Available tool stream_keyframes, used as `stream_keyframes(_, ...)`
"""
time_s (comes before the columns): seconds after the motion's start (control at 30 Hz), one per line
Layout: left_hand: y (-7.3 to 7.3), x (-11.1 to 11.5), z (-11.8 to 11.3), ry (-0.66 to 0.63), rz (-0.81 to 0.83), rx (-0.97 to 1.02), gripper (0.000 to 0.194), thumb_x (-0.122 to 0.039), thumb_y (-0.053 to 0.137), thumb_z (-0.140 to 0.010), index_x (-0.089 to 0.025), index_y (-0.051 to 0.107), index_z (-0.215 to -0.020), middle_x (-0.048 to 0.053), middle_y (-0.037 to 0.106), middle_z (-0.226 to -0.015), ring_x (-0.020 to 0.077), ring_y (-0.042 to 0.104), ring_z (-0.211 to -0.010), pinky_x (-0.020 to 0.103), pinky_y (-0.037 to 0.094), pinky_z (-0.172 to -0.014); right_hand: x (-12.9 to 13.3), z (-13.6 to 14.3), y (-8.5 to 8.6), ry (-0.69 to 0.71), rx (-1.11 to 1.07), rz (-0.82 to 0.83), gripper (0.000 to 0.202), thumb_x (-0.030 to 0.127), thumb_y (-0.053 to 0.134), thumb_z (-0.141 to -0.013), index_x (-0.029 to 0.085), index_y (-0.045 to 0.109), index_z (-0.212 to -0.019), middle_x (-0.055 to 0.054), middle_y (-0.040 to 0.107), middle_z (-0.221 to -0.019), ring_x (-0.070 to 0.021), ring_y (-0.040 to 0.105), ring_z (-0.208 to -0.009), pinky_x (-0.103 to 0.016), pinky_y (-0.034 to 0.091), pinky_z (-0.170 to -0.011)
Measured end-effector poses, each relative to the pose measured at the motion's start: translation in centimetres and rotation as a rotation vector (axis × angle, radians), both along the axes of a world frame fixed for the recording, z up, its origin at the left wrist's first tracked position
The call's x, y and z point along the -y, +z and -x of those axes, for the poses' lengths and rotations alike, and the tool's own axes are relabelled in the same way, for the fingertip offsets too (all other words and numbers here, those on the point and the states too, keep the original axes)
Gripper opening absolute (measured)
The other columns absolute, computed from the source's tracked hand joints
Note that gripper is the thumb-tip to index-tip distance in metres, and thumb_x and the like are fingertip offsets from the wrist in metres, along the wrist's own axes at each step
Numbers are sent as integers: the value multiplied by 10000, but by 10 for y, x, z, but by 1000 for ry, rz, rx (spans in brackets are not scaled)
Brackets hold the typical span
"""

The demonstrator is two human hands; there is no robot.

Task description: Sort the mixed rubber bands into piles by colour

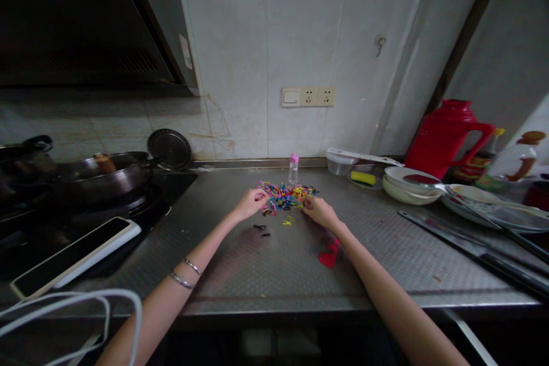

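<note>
A loose pile of small colourful hair elastics (285, 195) lies on the metal counter. At its left edge, my left hand (253, 202) has thumb and fingers drawn together in a pinch; whatever is between them is too small to make out. My right hand (319, 210) touches the pile's right edge with fingers curled in, their tips partly hidden. Behind the pile stands a small clear bottle (293, 170) with a pink cap. A few black elastics (259, 227) and yellow elastics (288, 221) lie apart, nearer to me. A red piece (328, 255) rests beside my right forearm.
A phone on a white block (77, 257) and a white cable (136, 320) are at left, near a pan (107, 174) on the stove. Bowls (409, 191), a cleaver-like long blade (441, 234), a plastic tub (341, 164) and a red thermos (444, 137) stand right.
</note>
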State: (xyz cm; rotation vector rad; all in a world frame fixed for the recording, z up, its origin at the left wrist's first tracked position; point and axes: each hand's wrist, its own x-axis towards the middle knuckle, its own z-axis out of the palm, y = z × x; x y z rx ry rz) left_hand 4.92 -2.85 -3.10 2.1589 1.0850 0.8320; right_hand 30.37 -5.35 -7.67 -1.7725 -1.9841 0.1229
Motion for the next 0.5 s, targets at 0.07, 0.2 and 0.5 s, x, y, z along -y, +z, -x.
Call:
stream_keyframes(0.07,2,1,3,2,13,-5,288,-347,460,-780,-93,584,-833,-17,508,-511,85,436,-465,192,310,-485,-1,2,2,7,25,14,255,210,517,-739,223,583,-985,-38,627,-874,-134,554,-727,-194,315,-545)
stream_keyframes(0.2,4,3,11,-16,71,-8,279,-337,472,-754,-87,591,-794,-16,509,-499,86,439,-452,198,314,-491,0,4,9,-14,85,68,288,165,443,-770,235,574,-1016,-48,629,-907,-142,565,-743,-193,311,-544)
stream_keyframes(0.5,-8,1,31,24,90,-61,261,-319,493,-715,-91,611,-761,17,564,-545,112,498,-495,203,330,-493,19,16,28,207,-40,-17,302,148,444,-745,193,582,-1010,-38,625,-779,-116,542,-665,-189,369,-601)
